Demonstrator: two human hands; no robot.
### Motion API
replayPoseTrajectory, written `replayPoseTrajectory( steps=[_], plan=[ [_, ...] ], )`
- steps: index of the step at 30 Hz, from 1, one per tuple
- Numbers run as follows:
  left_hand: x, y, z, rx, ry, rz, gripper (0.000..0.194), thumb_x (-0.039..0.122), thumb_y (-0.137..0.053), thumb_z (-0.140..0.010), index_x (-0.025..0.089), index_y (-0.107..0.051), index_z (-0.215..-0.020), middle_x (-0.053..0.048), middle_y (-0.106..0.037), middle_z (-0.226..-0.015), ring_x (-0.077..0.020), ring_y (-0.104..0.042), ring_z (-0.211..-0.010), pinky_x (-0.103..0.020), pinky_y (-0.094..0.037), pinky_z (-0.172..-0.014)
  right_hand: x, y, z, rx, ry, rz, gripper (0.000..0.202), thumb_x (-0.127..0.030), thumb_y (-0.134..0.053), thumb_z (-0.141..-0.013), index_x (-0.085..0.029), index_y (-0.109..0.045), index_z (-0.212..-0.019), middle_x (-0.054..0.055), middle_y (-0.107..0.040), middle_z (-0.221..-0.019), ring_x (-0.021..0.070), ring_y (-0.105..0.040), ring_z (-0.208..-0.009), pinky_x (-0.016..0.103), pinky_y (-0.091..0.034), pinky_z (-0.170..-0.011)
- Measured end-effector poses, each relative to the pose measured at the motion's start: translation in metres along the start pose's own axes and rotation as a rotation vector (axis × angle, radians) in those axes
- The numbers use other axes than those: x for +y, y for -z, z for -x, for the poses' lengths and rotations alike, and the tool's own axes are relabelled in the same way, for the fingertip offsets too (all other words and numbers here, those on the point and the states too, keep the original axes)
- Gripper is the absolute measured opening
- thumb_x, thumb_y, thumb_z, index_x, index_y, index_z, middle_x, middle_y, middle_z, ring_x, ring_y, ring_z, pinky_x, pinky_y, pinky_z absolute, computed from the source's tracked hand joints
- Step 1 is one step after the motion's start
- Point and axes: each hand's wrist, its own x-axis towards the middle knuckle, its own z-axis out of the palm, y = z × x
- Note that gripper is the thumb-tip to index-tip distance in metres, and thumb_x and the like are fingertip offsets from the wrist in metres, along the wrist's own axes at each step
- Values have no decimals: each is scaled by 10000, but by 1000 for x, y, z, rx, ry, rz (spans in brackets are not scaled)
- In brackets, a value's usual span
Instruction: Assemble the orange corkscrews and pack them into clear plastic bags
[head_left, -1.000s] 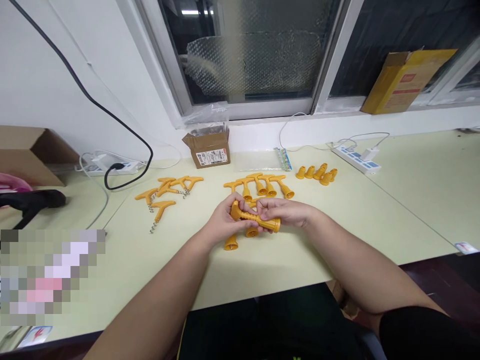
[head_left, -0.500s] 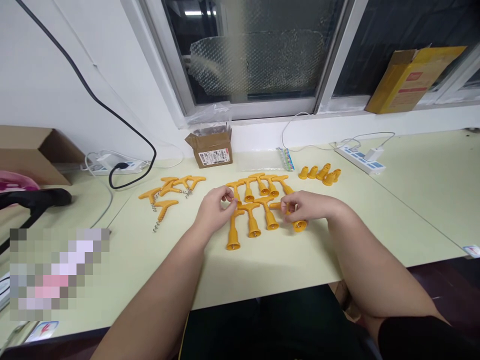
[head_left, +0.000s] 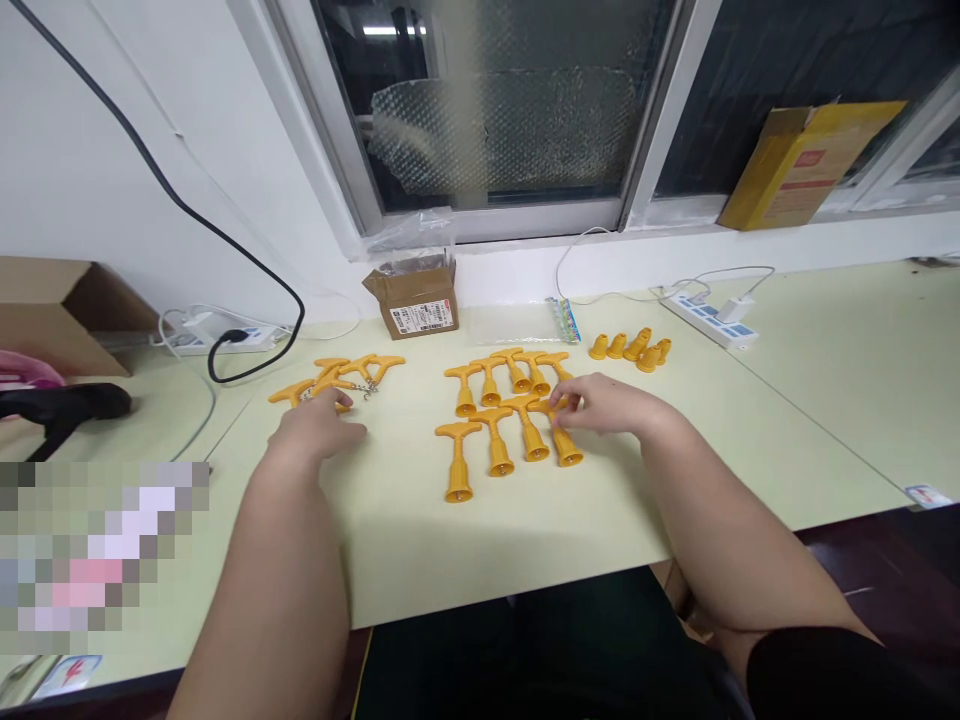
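My left hand (head_left: 319, 425) is over the bare yellow corkscrews (head_left: 386, 366) on the left, thumb apart from the fingers. It partly covers one yellow T-handle (head_left: 289, 393); whether it touches one is hidden. My right hand (head_left: 600, 405), fingers bent and apart, is at the handle end of a yellow corkscrew with a bell-shaped sleeve (head_left: 566, 445) lying on the table. Several more sleeved corkscrews (head_left: 459, 465) lie in two rows beside it, handles pointing away from me. Steel spirals (head_left: 370, 388) show on the bare ones.
Loose yellow sleeves (head_left: 637, 346) stand at the back right, before a white power strip (head_left: 709, 320). A small cardboard box (head_left: 420, 300) and a clear plastic bag (head_left: 517, 323) are by the wall. A black cable (head_left: 255, 262) hangs at the left.
My left hand has moved left, from the sleeved rows to the bare corkscrews. The sleeved corkscrew under my right hand now lies in the near row, and that hand's grip has loosened.
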Motion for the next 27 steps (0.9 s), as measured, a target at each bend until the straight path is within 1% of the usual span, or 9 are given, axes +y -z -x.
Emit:
replayPoseTrajectory(
  steps=[3,6,8,9,13,17,21,25,27],
  plan=[
    [-11,-2,-4,-78,44,-13,455,289,-736,-596,241,-533,-1000,-81,-645,-995,-304,-675,-876,-370,-505,-680,24,18,-8,375,-11,60,303,-455,-691,-816,-271,-725,-1053,33,-711,-954,213,-647,-801,382,-515,-803],
    [-11,-7,-3,-135,31,5,459,230,-698,-568,243,-520,-991,-46,-630,-916,-272,-657,-775,-350,-487,-612,60,36,-17,821,-148,61,308,-407,-674,-800,-213,-711,-1036,90,-647,-1035,261,-618,-965,449,-490,-948],
    [-10,-11,-3,-153,11,29,452,200,-664,-552,245,-520,-979,-28,-625,-862,-251,-637,-702,-342,-462,-578,84,44,-20,1022,-286,28,347,-383,-672,-791,-205,-692,-1088,119,-588,-1142,286,-578,-1086,464,-450,-1031],
    [-10,-13,-2,-159,-10,43,441,190,-645,-548,247,-522,-968,-21,-622,-829,-241,-626,-667,-338,-448,-567,94,46,-22,1070,-357,4,370,-373,-680,-783,-213,-681,-1117,128,-562,-1188,300,-549,-1144,464,-437,-1053],
    [-1,-19,1,-173,-144,61,390,178,-593,-530,257,-558,-910,4,-601,-711,-225,-599,-613,-325,-409,-559,116,45,-25,1039,-549,-59,392,-307,-703,-765,-233,-654,-1147,145,-531,-1246,338,-490,-1248,452,-448,-1032],
    [22,-19,11,-254,-250,1,423,182,-610,-502,260,-612,-917,12,-592,-707,-221,-602,-640,-305,-396,-557,118,41,-31,930,-617,-70,345,-208,-675,-759,-227,-647,-1102,133,-556,-1205,271,-583,-1027,403,-484,-873],
    [44,-20,23,-255,-386,16,562,259,-701,-567,262,-646,-1126,-45,-639,-979,-261,-665,-853,-324,-478,-669,118,41,-33,871,-609,-70,329,-184,-654,-772,-224,-632,-1098,133,-583,-1191,215,-579,-875,370,-456,-765],
    [49,-33,22,-82,-287,9,659,432,-724,-717,253,-593,-1338,-157,-543,-1369,-348,-637,-1172,-421,-520,-897,119,40,-33,823,-631,-55,369,-206,-720,-733,-234,-615,-1085,101,-644,-1064,228,-590,-874,356,-433,-739],
    [46,-42,17,-70,-276,4,667,492,-675,-799,255,-571,-1414,-175,-497,-1452,-364,-601,-1264,-451,-497,-994,118,39,-34,815,-645,-57,385,-229,-750,-711,-236,-609,-1069,87,-661,-1014,238,-598,-868,354,-430,-728]
  ],
)
